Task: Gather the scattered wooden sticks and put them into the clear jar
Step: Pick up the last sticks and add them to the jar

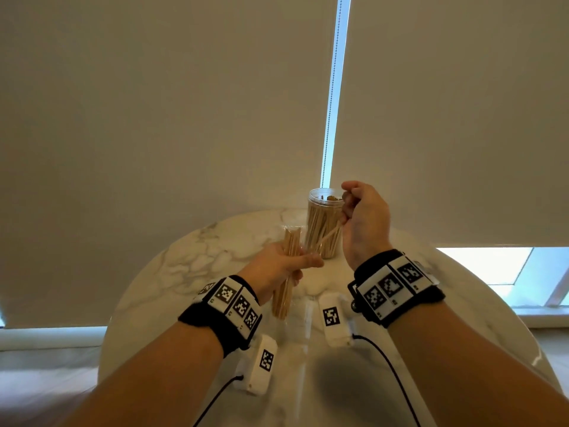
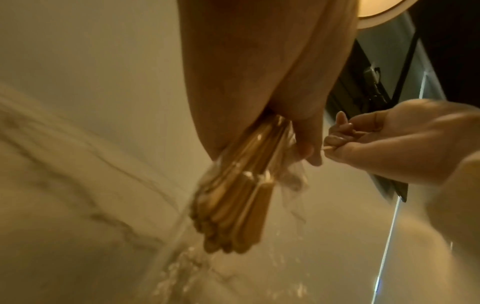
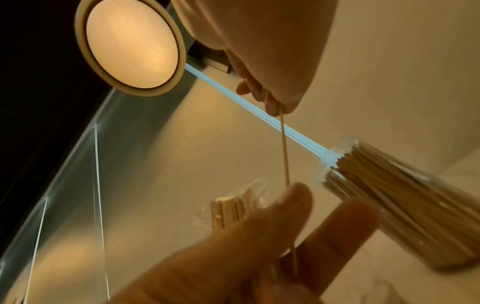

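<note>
Over the marble table point(image 1: 191, 272) I am gripping a bagged bundle of sticks point(image 1: 288, 272) in my left hand point(image 1: 277, 269) while my right hand point(image 1: 363, 217) is pinching a single stick point(image 1: 331, 234) beside the clear jar point(image 1: 323, 223).

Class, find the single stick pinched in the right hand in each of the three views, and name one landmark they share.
Head: stick right of centre, slanting across the jar front.
Left wrist: only its tip shows, right of centre, at the right hand.
Right wrist: stick centre, hanging downward.
Shared landmark: the wrapped bundle in the left hand.

No readable text; only black-white coded markers on wrist bands point(image 1: 234, 298).
</note>
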Available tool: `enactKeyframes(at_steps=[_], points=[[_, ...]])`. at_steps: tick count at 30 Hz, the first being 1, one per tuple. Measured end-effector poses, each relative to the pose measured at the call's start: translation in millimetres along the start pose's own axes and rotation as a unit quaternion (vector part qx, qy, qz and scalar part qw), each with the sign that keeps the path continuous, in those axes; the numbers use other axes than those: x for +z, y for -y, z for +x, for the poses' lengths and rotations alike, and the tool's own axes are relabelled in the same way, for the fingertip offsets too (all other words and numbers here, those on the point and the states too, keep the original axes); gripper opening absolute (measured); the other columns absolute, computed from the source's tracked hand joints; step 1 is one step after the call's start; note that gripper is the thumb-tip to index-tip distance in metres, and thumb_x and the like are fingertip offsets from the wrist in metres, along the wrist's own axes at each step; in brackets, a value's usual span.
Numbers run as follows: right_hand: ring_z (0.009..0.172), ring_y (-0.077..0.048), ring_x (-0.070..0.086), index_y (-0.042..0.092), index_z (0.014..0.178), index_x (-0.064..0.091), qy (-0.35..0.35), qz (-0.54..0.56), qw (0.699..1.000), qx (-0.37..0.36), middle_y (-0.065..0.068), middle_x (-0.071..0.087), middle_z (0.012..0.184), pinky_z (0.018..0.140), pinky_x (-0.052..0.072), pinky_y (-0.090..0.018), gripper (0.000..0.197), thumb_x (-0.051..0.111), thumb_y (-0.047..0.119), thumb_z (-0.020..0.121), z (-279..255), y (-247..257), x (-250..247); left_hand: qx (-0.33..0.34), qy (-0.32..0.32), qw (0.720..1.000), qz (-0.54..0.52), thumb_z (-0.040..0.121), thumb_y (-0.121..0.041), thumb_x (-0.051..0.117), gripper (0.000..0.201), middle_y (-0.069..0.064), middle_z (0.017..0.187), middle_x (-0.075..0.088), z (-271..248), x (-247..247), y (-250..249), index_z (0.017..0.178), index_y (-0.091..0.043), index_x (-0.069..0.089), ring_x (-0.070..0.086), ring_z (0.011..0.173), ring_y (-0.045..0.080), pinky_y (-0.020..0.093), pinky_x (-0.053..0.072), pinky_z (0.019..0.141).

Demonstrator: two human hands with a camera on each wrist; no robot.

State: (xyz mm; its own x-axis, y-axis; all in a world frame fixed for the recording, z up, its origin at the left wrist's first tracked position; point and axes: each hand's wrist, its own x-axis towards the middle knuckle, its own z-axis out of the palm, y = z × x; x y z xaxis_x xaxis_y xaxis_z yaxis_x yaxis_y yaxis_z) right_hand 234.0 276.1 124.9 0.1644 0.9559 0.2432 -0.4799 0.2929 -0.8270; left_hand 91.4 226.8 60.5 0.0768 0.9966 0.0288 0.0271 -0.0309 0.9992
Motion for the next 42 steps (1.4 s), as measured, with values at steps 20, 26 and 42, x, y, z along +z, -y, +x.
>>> enactKeyframes(at_steps=[20,26,42], points=[[0.104,-0.023,0.060,0.020,0.122,0.061,0.370,-0.770,0.500,-0.139,-0.004,0.062,0.116,0.095,0.052,-0.040,0.028,0.049,0.012,0.098,-12.6,-36.3,-22.7,-0.084,-0.140,0.984,-0.072,0.096,-0.017,0.063,0.021,0.016,0.095,0.076,27.8,-16.1,25.3,0.108,0.000,0.066,0.052,0.052,0.009,0.027,0.048,0.053],[0.065,-0.021,0.055,0.008,0.095,0.062,0.221,-0.624,0.746,0.070,-0.006,0.059,0.080,0.054,0.043,-0.029,0.024,0.045,0.025,0.100,-6.8,-35.2,-34.8,0.043,-0.320,0.919,-0.226,0.097,-0.025,0.063,0.014,0.005,0.079,0.067,33.6,-34.6,3.8,0.096,-0.011,0.060,0.054,0.056,0.011,0.030,0.049,0.057],[0.074,-0.028,0.068,-0.005,0.128,0.054,0.023,-0.010,0.917,0.397,-0.021,0.062,0.088,0.054,0.059,-0.034,0.036,0.033,0.004,0.100,-13.1,-72.8,-21.9,0.219,-0.220,0.940,-0.142,0.098,-0.025,0.060,0.009,0.004,0.085,0.066,30.6,22.5,-56.6,0.099,-0.016,0.059,0.067,0.079,0.018,0.028,0.053,0.075]])
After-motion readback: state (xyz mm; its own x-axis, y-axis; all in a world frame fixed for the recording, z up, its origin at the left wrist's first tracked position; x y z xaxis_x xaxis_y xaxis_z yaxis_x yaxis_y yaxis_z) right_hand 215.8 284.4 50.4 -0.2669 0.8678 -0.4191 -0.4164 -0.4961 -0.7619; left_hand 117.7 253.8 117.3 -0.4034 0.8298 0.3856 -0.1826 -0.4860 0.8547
